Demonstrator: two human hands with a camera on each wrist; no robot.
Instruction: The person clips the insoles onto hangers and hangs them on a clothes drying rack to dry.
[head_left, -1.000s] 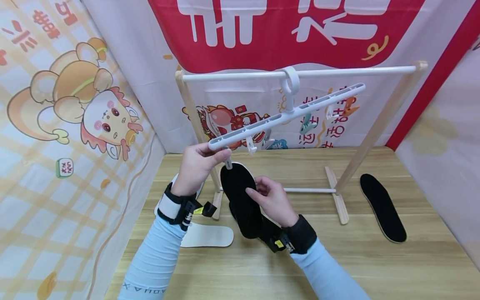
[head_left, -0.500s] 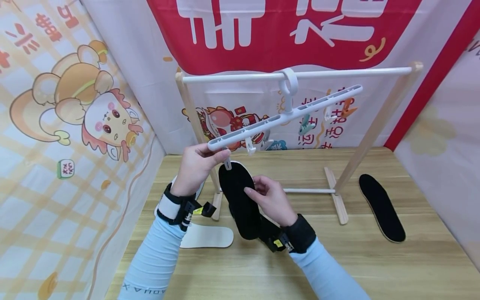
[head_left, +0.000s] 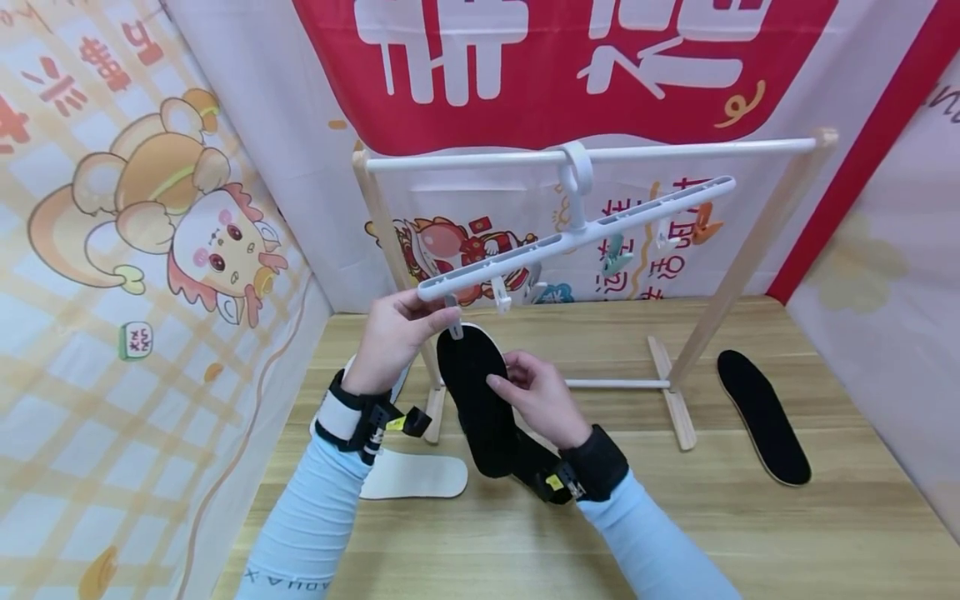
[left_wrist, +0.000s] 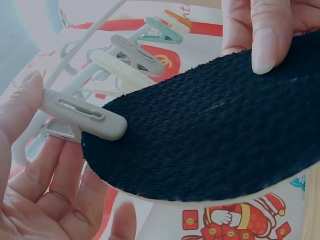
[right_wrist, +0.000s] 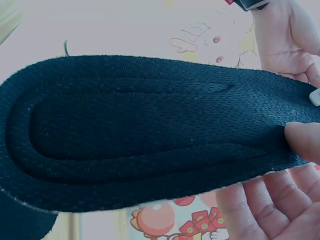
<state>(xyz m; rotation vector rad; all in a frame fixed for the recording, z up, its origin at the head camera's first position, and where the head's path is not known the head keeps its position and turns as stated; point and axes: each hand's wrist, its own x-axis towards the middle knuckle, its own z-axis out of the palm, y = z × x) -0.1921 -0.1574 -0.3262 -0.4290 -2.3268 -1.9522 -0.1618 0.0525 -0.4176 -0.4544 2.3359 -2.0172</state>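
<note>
In the head view my left hand [head_left: 397, 337] pinches a grey clothespin [left_wrist: 85, 115] at the near left end of a white hanger [head_left: 517, 258]. The clothespin's tip lies over one rounded end of a black insole [head_left: 480, 400]. My right hand [head_left: 543, 396] holds that insole by its side edge, thumb on the dark top face and fingers underneath. The right wrist view shows the insole's grooved end [right_wrist: 115, 130] extending away from the thumb. More clothespins hang along the hanger, among them a white one [left_wrist: 120, 70], a green one [left_wrist: 162, 31] and an orange one [head_left: 705, 225].
The hanger hooks over the white bar [head_left: 690, 150] of a wooden-sided rack [head_left: 712, 283]. Another black insole [head_left: 765, 417] lies on the table at right. A white insole [head_left: 420, 475] lies at left, with a second white piece partly behind my left wrist. Printed cloth walls enclose the table.
Both hands keep their hold on the clothespin and insole, almost unmoved. The hanger's far right end has swung slightly, and the head view has shifted a little.
</note>
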